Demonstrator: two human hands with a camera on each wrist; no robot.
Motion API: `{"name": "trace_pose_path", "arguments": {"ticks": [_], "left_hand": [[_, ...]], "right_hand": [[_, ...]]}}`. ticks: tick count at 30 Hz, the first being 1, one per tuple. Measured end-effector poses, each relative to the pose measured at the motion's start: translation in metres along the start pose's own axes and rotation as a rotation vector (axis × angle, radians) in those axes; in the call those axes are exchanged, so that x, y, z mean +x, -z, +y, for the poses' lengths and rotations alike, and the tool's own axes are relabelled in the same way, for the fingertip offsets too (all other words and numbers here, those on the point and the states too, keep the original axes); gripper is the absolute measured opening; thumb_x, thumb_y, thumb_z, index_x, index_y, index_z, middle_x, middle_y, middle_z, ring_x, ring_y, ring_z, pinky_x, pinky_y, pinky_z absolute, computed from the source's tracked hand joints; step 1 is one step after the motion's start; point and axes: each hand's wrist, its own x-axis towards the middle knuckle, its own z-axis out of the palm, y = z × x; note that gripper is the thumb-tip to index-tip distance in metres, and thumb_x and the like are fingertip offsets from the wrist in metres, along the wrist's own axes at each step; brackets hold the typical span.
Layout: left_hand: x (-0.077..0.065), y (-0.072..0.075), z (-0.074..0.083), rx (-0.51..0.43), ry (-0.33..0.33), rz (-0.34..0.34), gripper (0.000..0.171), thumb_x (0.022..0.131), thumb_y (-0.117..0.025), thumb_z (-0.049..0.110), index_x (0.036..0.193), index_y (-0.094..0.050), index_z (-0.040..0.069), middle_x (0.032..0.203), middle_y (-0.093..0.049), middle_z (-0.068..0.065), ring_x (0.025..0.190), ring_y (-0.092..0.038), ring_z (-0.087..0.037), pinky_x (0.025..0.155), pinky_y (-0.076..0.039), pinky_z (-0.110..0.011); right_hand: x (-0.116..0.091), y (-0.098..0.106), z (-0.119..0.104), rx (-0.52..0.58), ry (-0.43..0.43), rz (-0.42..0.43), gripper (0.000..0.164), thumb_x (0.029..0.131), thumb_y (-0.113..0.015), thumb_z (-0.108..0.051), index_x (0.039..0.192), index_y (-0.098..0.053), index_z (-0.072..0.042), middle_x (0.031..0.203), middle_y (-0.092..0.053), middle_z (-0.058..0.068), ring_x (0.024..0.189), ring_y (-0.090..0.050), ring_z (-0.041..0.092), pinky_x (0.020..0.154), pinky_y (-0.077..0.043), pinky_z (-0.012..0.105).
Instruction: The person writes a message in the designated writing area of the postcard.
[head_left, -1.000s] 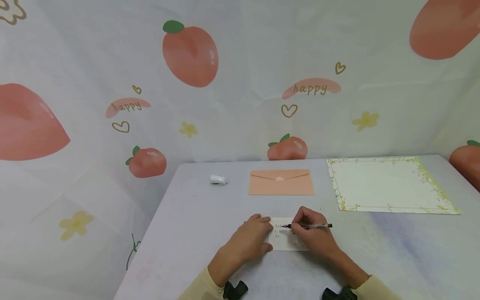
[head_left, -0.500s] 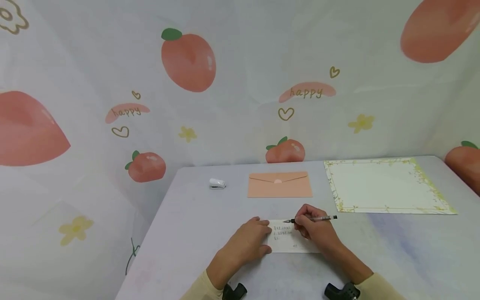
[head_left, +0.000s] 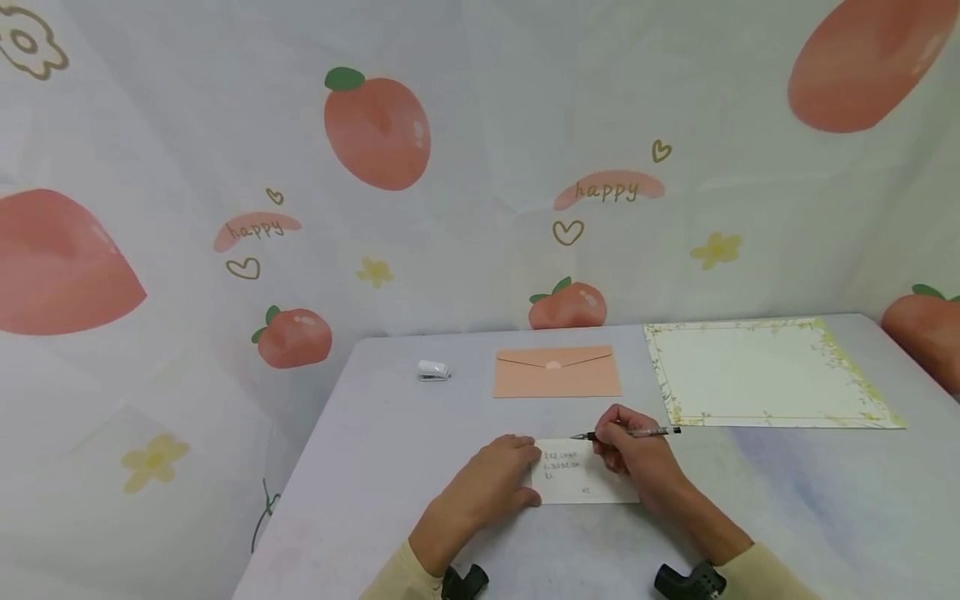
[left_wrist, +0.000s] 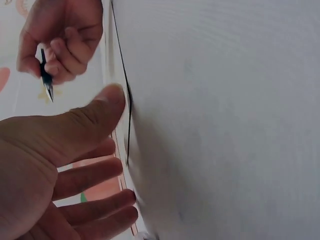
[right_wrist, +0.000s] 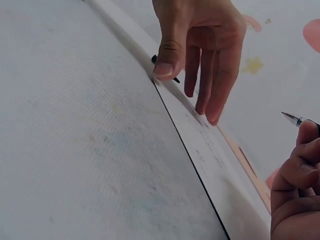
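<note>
A small white card [head_left: 592, 492] with several short lines of handwriting lies on the table in front of me. My left hand [head_left: 495, 483] rests at its left edge, thumb low and the fairly straight fingers at the upper corner. My right hand [head_left: 637, 450] pinches a gel pen [head_left: 652, 432] with a clear barrel and dark ends. The pen tip points left over the card's top edge in the head view; the right wrist view shows the tip [right_wrist: 290, 118] raised off the card. Behind the left thumb, a small dark object [right_wrist: 154, 59] partly shows there too.
A peach envelope [head_left: 557, 379] lies flap side up beyond the card. A small white stapler [head_left: 433, 371] sits to its left. A large sheet with a floral border [head_left: 765, 375] lies at the back right. A peach-printed cloth [head_left: 465, 208] hangs behind the table.
My right hand has lifted the pen from the writing and moved up and right to the card's top edge. The left hand stays at the card's left edge. The head view has tilted slightly.
</note>
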Motion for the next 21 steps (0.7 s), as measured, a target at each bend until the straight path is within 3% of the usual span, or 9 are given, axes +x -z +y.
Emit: {"name": "trace_pose_path", "arguments": {"ticks": [4, 6, 13, 17, 21], "left_hand": [[-0.004, 0.002, -0.008, -0.043, -0.010, 0.023, 0.059, 0.088, -0.094, 0.032, 0.137, -0.073, 0.006, 0.147, -0.071, -0.008, 0.138, -0.066, -0.025, 0.116, -0.055, -0.038], [-0.008, 0.006, -0.014, -0.108, -0.019, 0.038, 0.060, 0.089, -0.093, 0.031, 0.139, -0.072, 0.004, 0.146, -0.072, -0.008, 0.138, -0.067, -0.026, 0.116, -0.055, -0.041], [-0.037, 0.027, -0.042, -0.569, 0.009, 0.073, 0.063, 0.093, -0.090, 0.031, 0.148, -0.068, 0.007, 0.149, -0.071, -0.009, 0.134, -0.071, -0.030, 0.113, -0.057, -0.048], [-0.058, 0.037, -0.059, -0.791, 0.037, 0.064, 0.062, 0.096, -0.087, 0.031, 0.151, -0.065, 0.011, 0.152, -0.068, -0.013, 0.134, -0.070, -0.036, 0.113, -0.058, -0.040], [-0.077, 0.044, -0.075, -0.968, 0.032, 0.057, 0.060, 0.100, -0.083, 0.024, 0.154, -0.061, 0.008, 0.154, -0.065, -0.020, 0.140, -0.063, -0.044, 0.113, -0.056, -0.032]], "right_hand": [[-0.005, 0.008, -0.003, 0.040, 0.002, -0.020, 0.009, 0.107, -0.057, -0.004, 0.098, -0.056, -0.002, 0.082, -0.065, 0.005, 0.069, -0.053, 0.015, 0.059, -0.043, 0.027], [-0.009, 0.015, -0.005, 0.053, 0.002, -0.029, 0.011, 0.108, -0.056, -0.004, 0.098, -0.056, -0.003, 0.082, -0.064, 0.005, 0.069, -0.053, 0.014, 0.058, -0.042, 0.028], [-0.026, 0.046, -0.005, 0.094, -0.015, -0.065, 0.017, 0.109, -0.053, -0.004, 0.094, -0.058, -0.010, 0.082, -0.063, 0.002, 0.069, -0.052, 0.012, 0.059, -0.041, 0.030], [-0.037, 0.060, -0.002, 0.095, -0.059, -0.127, 0.020, 0.109, -0.053, -0.004, 0.093, -0.060, -0.013, 0.083, -0.065, 0.000, 0.069, -0.054, 0.010, 0.060, -0.042, 0.029], [-0.050, 0.072, 0.000, 0.106, -0.070, -0.209, 0.020, 0.111, -0.053, -0.006, 0.096, -0.061, -0.014, 0.087, -0.068, -0.001, 0.072, -0.056, 0.009, 0.061, -0.046, 0.027]]}}
